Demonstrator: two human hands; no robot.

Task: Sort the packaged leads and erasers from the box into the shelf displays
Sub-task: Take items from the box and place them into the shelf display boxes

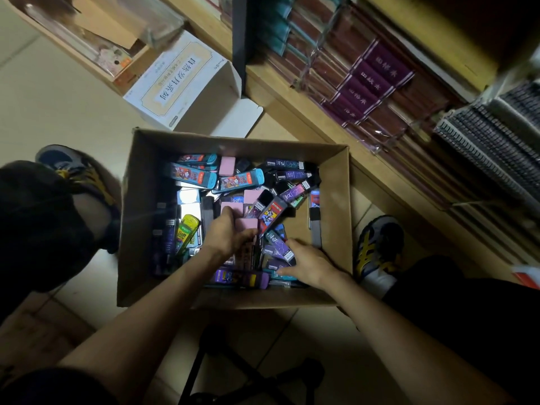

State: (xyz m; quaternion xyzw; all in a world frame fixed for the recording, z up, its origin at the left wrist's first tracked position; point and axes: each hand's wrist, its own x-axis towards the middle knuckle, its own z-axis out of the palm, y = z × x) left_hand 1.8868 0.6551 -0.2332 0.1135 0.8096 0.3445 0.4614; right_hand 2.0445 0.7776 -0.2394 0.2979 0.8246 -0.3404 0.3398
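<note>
— What are the fingers of the left hand (230,233) doing?

— They are curled round some pink erasers (246,224). The erasers are smooth little blocks with round corners. The hand grips them low in the middle of the box.

— And the right hand (309,264)?

— Its fingers are stretched out flat, with the thumb held apart. They rest on the purple packs (279,248) near the front right corner. It holds nothing that I can see.

— What do the purple packs look like?

— Long, thin and shiny, like flat sticks in plastic. They lie in a messy heap, crossing over each other.

— What else is in the heap?

— Blue packs (242,181) with cartoon pictures lie at the back. A yellow-green pack (187,229) lies on the left side. One more pink block (226,166) sits near the back wall.

— What holds it all?

— A brown cardboard box (336,200), open at the top. It stands on pale floor tiles (58,97), between two shoes (377,247) with yellow laces.

— What is past the box?

— A white carton (181,83) with its flap open. To the right runs a wooden shelf (292,112). It holds dark red notebooks with purple bands (377,77), wrapped in clear plastic. Next to those are notebooks with wire spirals (496,135).
</note>
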